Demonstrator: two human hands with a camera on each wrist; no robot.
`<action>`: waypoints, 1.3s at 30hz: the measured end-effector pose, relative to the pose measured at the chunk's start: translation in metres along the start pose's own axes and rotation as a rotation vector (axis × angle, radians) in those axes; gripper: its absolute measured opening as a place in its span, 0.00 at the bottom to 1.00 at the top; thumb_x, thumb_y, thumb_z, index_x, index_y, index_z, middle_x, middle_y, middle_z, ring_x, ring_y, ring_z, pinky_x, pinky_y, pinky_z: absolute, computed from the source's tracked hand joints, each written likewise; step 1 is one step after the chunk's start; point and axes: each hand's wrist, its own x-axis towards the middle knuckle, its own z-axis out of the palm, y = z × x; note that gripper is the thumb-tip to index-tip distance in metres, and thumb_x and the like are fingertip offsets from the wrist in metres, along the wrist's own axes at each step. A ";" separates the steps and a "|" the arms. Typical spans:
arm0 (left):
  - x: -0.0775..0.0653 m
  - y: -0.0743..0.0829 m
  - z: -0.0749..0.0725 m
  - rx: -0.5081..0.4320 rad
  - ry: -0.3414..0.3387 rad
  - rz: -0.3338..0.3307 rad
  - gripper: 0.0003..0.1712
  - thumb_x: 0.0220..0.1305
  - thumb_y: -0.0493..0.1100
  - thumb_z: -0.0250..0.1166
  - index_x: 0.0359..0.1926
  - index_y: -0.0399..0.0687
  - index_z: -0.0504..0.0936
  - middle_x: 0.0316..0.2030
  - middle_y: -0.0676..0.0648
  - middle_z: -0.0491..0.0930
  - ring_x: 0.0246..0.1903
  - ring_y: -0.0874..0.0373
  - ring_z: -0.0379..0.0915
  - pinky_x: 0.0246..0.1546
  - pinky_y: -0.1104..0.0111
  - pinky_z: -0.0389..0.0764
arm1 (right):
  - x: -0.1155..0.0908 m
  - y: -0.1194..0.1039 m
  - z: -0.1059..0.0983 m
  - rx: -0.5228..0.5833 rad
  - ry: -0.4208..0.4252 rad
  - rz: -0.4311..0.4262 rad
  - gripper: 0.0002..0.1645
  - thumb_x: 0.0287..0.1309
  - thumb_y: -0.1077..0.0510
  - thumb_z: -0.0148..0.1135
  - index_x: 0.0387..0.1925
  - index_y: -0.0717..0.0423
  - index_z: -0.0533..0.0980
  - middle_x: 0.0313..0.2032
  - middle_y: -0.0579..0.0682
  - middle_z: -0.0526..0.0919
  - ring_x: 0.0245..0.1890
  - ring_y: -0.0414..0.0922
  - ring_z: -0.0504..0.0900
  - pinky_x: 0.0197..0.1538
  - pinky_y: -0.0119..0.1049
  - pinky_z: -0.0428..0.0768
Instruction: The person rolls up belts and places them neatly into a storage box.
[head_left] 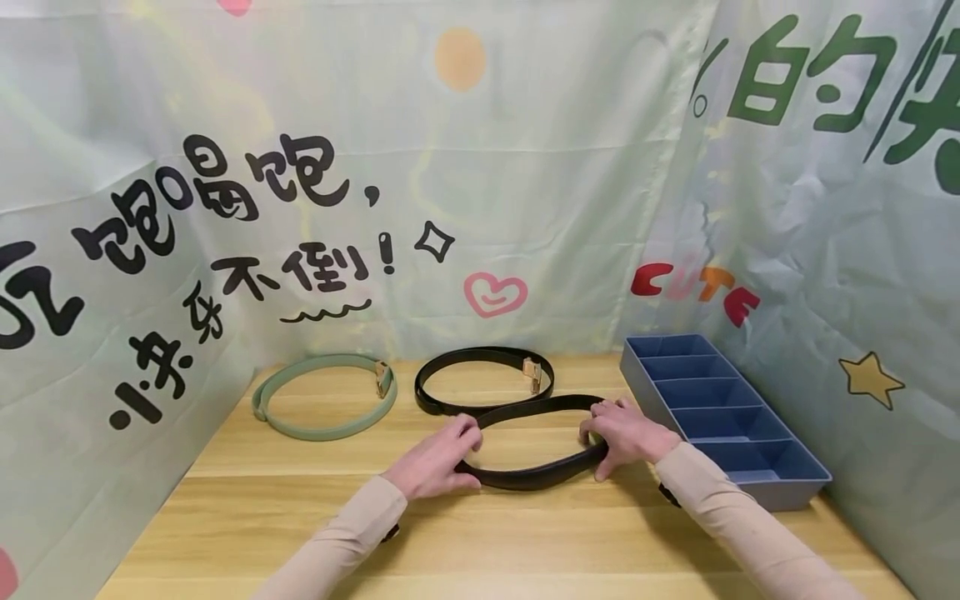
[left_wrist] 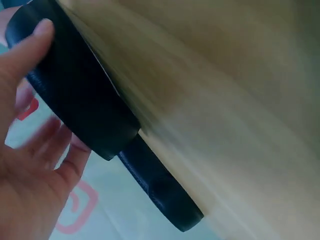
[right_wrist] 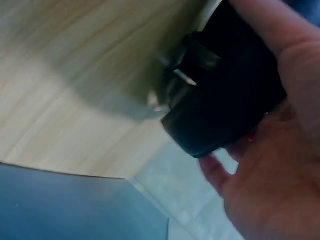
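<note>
A wide black belt [head_left: 532, 478], coiled into a loop on edge, is held at both ends low over the wooden table. My left hand [head_left: 435, 460] grips its left end; in the left wrist view the thumb lies on the black strap [left_wrist: 75, 80], with the fingers behind it. The right hand [head_left: 630, 432] grips the other end, thumb in front and fingers at the far side. Near that hand, the right wrist view shows a dark, shiny metal buckle [right_wrist: 187, 75], partly blurred. A thinner black belt [head_left: 450, 354] with a gold buckle [head_left: 532, 375] lies coiled just behind.
A coiled green belt [head_left: 322, 433] lies at the back left of the table [head_left: 480, 550]. On the right stands a blue-grey box [head_left: 772, 493] with several compartments in a row. Printed cloth walls [head_left: 555, 208] close off the back and both sides.
</note>
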 end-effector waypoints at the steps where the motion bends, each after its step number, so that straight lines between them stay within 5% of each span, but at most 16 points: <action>1: 0.000 0.000 -0.001 -0.030 0.007 -0.031 0.25 0.54 0.58 0.73 0.41 0.52 0.70 0.49 0.51 0.66 0.43 0.60 0.65 0.38 0.73 0.74 | 0.001 -0.002 -0.001 0.009 -0.012 0.007 0.33 0.24 0.36 0.81 0.37 0.41 0.80 0.31 0.42 0.72 0.35 0.42 0.68 0.42 0.43 0.63; 7: -0.002 -0.003 -0.007 -0.131 0.000 -0.190 0.30 0.48 0.55 0.78 0.40 0.50 0.68 0.43 0.50 0.64 0.41 0.58 0.63 0.40 0.69 0.73 | 0.007 -0.023 -0.010 0.132 -0.113 0.029 0.39 0.31 0.29 0.76 0.47 0.42 0.79 0.41 0.46 0.77 0.45 0.48 0.73 0.55 0.62 0.67; 11: -0.001 -0.006 -0.008 -0.113 -0.058 -0.246 0.31 0.46 0.58 0.78 0.43 0.50 0.72 0.42 0.52 0.72 0.44 0.57 0.67 0.46 0.63 0.73 | 0.014 -0.035 -0.011 0.207 -0.109 0.014 0.31 0.50 0.31 0.67 0.49 0.43 0.80 0.47 0.47 0.80 0.51 0.50 0.76 0.61 0.70 0.59; 14: 0.000 -0.007 -0.008 -0.079 -0.094 -0.211 0.28 0.47 0.61 0.76 0.41 0.52 0.75 0.39 0.55 0.77 0.45 0.56 0.71 0.52 0.57 0.72 | 0.019 -0.035 -0.009 0.153 0.044 -0.005 0.16 0.57 0.47 0.68 0.44 0.50 0.82 0.41 0.48 0.81 0.45 0.50 0.78 0.55 0.62 0.70; 16: 0.000 -0.007 -0.008 -0.070 -0.122 -0.177 0.25 0.49 0.62 0.75 0.40 0.55 0.77 0.38 0.57 0.80 0.44 0.56 0.73 0.56 0.54 0.70 | 0.022 -0.029 -0.006 0.084 0.171 0.027 0.09 0.53 0.61 0.71 0.38 0.55 0.81 0.34 0.50 0.78 0.37 0.50 0.76 0.44 0.51 0.76; 21: -0.003 -0.005 -0.007 -0.091 -0.159 -0.175 0.29 0.52 0.61 0.73 0.48 0.55 0.73 0.38 0.58 0.81 0.46 0.57 0.76 0.64 0.50 0.64 | 0.023 -0.016 0.002 0.019 0.287 0.184 0.16 0.43 0.73 0.69 0.29 0.56 0.72 0.23 0.49 0.69 0.22 0.46 0.69 0.26 0.37 0.67; 25: -0.003 -0.006 -0.007 -0.102 -0.162 -0.177 0.33 0.53 0.61 0.72 0.54 0.54 0.71 0.42 0.57 0.83 0.45 0.58 0.77 0.65 0.53 0.64 | 0.026 -0.016 0.003 -0.004 0.262 0.247 0.14 0.50 0.70 0.67 0.35 0.54 0.73 0.25 0.52 0.75 0.22 0.49 0.74 0.20 0.40 0.68; 30: -0.002 -0.004 -0.011 -0.051 -0.222 -0.126 0.30 0.58 0.59 0.69 0.59 0.56 0.76 0.55 0.55 0.82 0.54 0.59 0.78 0.68 0.51 0.61 | 0.030 -0.012 -0.001 0.009 0.210 0.307 0.29 0.46 0.73 0.66 0.52 0.55 0.74 0.38 0.62 0.75 0.27 0.56 0.76 0.23 0.45 0.74; 35: -0.006 -0.006 -0.009 -0.150 -0.208 -0.181 0.36 0.58 0.56 0.70 0.65 0.54 0.69 0.47 0.52 0.85 0.49 0.57 0.80 0.63 0.54 0.69 | 0.029 0.000 -0.006 0.089 0.114 0.393 0.15 0.47 0.72 0.60 0.39 0.59 0.75 0.35 0.62 0.78 0.30 0.57 0.78 0.29 0.48 0.76; 39: -0.011 -0.010 -0.010 -0.205 -0.172 -0.221 0.28 0.55 0.54 0.73 0.54 0.53 0.74 0.38 0.53 0.85 0.42 0.58 0.79 0.49 0.61 0.77 | 0.027 0.009 -0.010 0.117 0.021 0.460 0.15 0.49 0.70 0.57 0.41 0.60 0.76 0.37 0.62 0.82 0.37 0.60 0.80 0.33 0.53 0.77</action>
